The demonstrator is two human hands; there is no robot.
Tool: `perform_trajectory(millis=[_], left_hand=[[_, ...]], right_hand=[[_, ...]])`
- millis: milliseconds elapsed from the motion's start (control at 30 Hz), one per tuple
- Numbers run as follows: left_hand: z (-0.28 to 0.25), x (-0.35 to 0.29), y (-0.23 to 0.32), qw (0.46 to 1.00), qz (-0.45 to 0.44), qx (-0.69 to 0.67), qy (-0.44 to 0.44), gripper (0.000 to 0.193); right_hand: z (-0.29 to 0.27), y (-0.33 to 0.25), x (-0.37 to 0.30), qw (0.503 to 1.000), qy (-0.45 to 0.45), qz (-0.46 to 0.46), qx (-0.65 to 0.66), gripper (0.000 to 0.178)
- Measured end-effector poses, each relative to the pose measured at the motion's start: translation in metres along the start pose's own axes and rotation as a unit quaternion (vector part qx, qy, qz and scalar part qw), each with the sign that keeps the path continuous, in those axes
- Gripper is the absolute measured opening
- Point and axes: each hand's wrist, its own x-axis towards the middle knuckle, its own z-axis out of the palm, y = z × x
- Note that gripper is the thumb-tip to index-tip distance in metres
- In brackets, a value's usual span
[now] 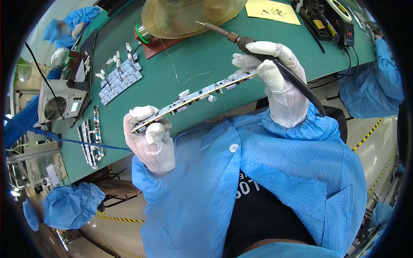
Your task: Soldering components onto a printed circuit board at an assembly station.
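Observation:
A long, narrow circuit board [198,95] with small components along it is held up between my two gloved hands, tilted higher at its right end. My left hand [150,137] is closed on its lower left end, thumb on the near side. My right hand [279,79] grips a soldering iron [258,51], whose bare metal tip points up and to the left, away from the board. Fingers of that same hand also touch the board's right end. The iron's black cable hangs behind the right wrist.
On the green table [172,56] lie a wired LED panel [120,81] and several board strips [89,142] at left. A solder spool [144,34] stands by a brownish round cover [189,17]. A yellow sheet [273,10] and soldering station [340,26] are at far right. Blue-clad people sit around.

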Motion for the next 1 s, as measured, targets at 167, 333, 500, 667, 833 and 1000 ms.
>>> perform_trajectory(millis=[167, 333, 500, 667, 833, 1000], left_hand=[[-0.009, 0.001, -0.002, 0.994, 0.030, -0.098, -0.046, 0.057], [-0.019, 0.002, -0.003, 0.994, -0.001, -0.106, -0.018, 0.058], [-0.021, 0.000, -0.004, 0.991, 0.017, -0.129, -0.030, 0.057], [-0.026, 0.000, -0.009, 0.992, 0.060, -0.103, -0.050, 0.057], [-0.023, -0.002, -0.006, 0.992, 0.075, -0.100, -0.027, 0.058], [-0.024, -0.003, -0.013, 0.986, 0.076, -0.141, -0.042, 0.056]], right_hand=[[-0.003, 0.004, 0.001, 1.000, -0.015, -0.007, 0.004, 0.040], [-0.013, 0.009, 0.013, 0.987, -0.105, -0.116, -0.029, 0.043], [-0.021, 0.014, 0.010, 0.972, -0.180, -0.148, -0.041, 0.040], [-0.022, 0.019, 0.005, 0.964, -0.184, -0.187, -0.031, 0.040], [-0.019, 0.018, 0.006, 0.972, -0.182, -0.148, -0.028, 0.044], [-0.021, 0.025, 0.011, 0.959, -0.181, -0.207, -0.063, 0.052]])
